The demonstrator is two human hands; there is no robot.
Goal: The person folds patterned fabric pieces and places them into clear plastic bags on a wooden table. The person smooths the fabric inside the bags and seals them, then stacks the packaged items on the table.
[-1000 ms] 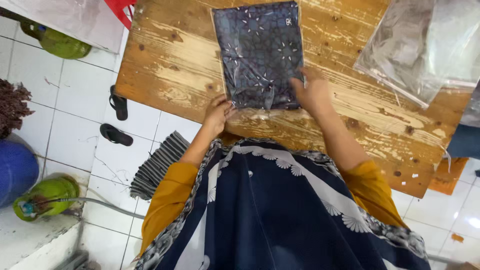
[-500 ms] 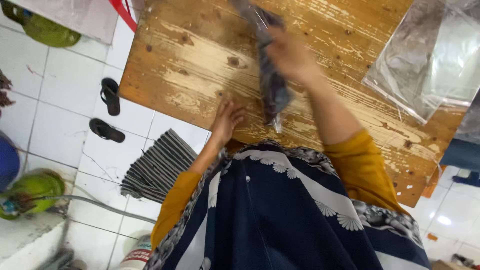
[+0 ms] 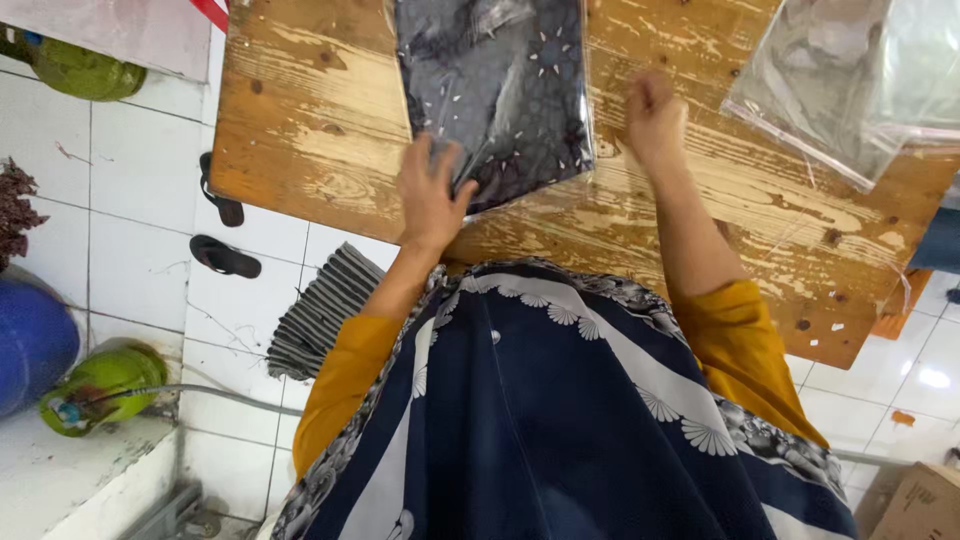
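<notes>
We press our left hand [image 3: 432,195], fingers spread flat, on the near left corner of a dark patterned cloth sealed in a clear plastic bag [image 3: 492,90], which lies flat on the worn wooden table [image 3: 300,110] near its front edge. Our right hand [image 3: 655,118] rests loosely curled on the bare wood just beside the packet's right edge, holding nothing. A pile of empty clear bags [image 3: 850,80] sits toward the table's right edge.
</notes>
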